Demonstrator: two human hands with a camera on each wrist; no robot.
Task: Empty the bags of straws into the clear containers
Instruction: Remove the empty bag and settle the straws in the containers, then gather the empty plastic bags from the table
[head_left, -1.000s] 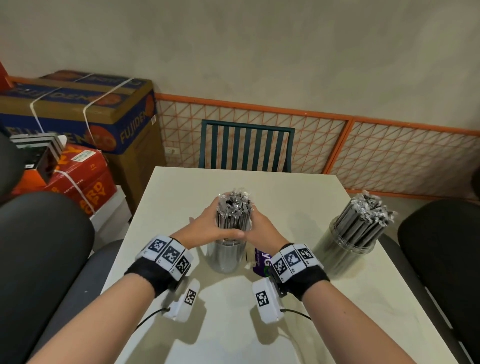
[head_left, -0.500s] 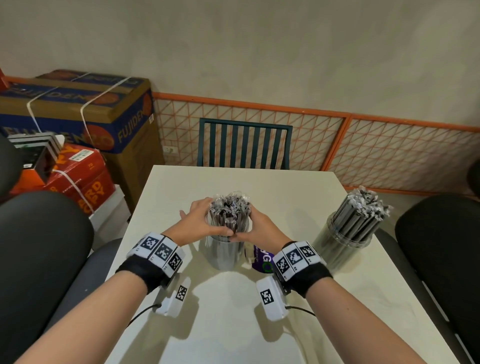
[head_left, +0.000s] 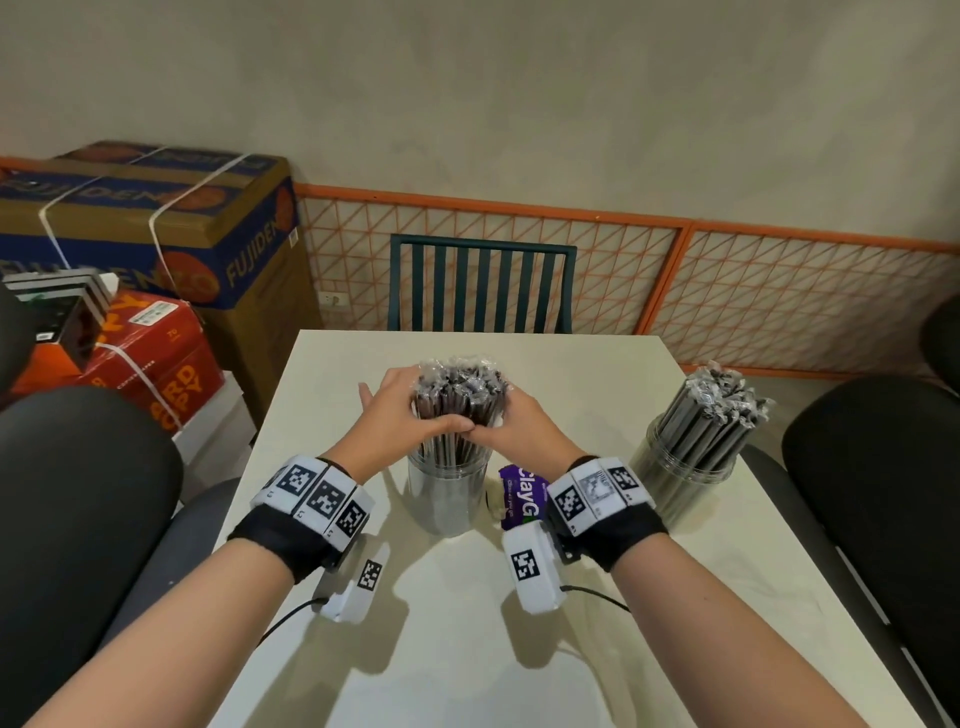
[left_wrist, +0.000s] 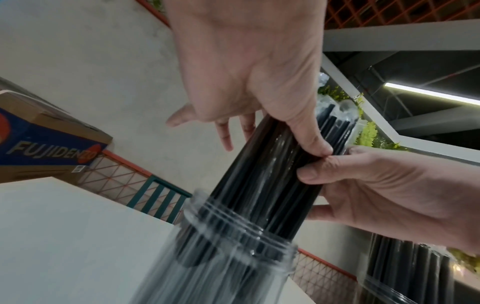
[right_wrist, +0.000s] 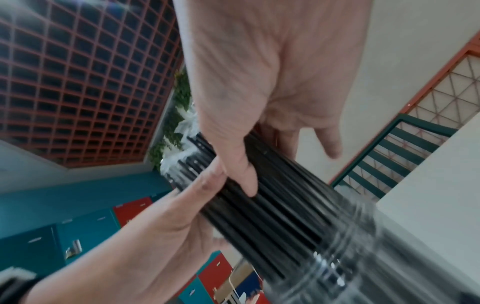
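Note:
A bundle of black straws (head_left: 460, 395) in crinkled clear wrappers stands upright in a clear container (head_left: 447, 493) at the middle of the table. My left hand (head_left: 400, 415) and right hand (head_left: 519, 431) wrap round the bundle above the rim, and the thumbs meet at its front. The left wrist view has my left hand (left_wrist: 249, 72) with its thumb across the straws (left_wrist: 265, 185) and the container (left_wrist: 233, 246) below. The right wrist view has my right hand (right_wrist: 259, 82) gripping the straws (right_wrist: 272, 205). A second clear container (head_left: 685, 467) full of straws stands at the right.
A purple bag (head_left: 522, 496) lies on the white table (head_left: 571, 374) behind my right wrist. A green slatted chair (head_left: 483, 291) stands at the far edge. Black chairs (head_left: 78, 493) flank the table, and cardboard boxes (head_left: 156, 223) are stacked at the left.
Both hands have drawn tighter round the bundle, and the thumbs now touch at its front. The bundle stays in the container.

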